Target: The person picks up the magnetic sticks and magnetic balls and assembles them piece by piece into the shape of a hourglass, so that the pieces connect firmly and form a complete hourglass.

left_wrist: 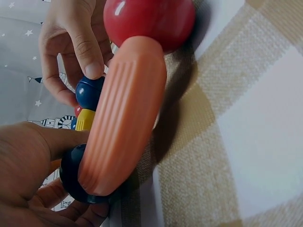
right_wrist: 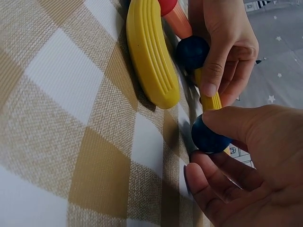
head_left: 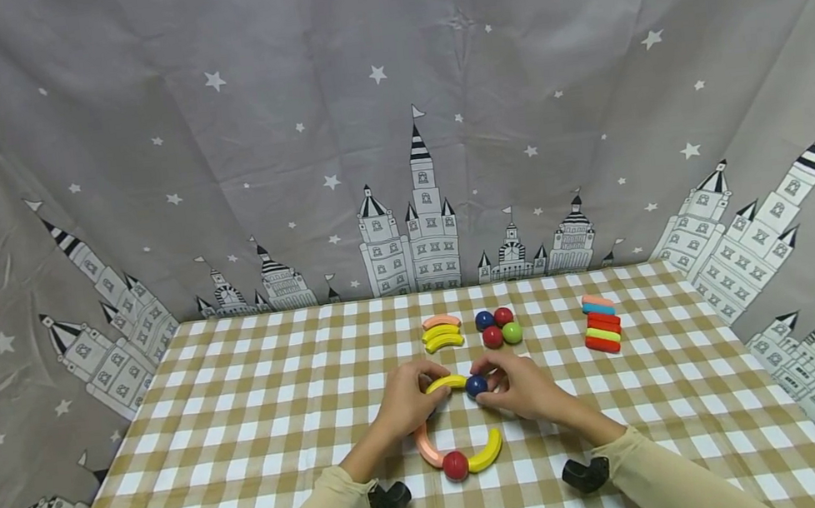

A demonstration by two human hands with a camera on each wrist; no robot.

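Left hand [head_left: 407, 401] pinches the upper yellow arc [head_left: 446, 383], thumb over it, beside a dark ball [left_wrist: 70, 176]. Right hand [head_left: 522, 387] holds the blue ball [head_left: 476, 386] between thumb and fingers, against that arc's other end. Step in hand, by my reading: seating ball on arc. Best done with the left bracing the arc while the right presses straight along its line; a sideways twist could strain the joint at the dark ball (whether the blue ball is fully home, I cannot tell).

Edges: pink arc [head_left: 427, 448], red ball [head_left: 456, 465] and lower yellow arc [head_left: 486, 451] curve round the near side. The lower arc's free end stands apart from the blue ball, so mind the right wrist there. Beyond the hands, loose arcs [head_left: 443, 340] and balls [head_left: 492, 336] limit forward reach; sideways, the table [head_left: 285, 435] offers more room.
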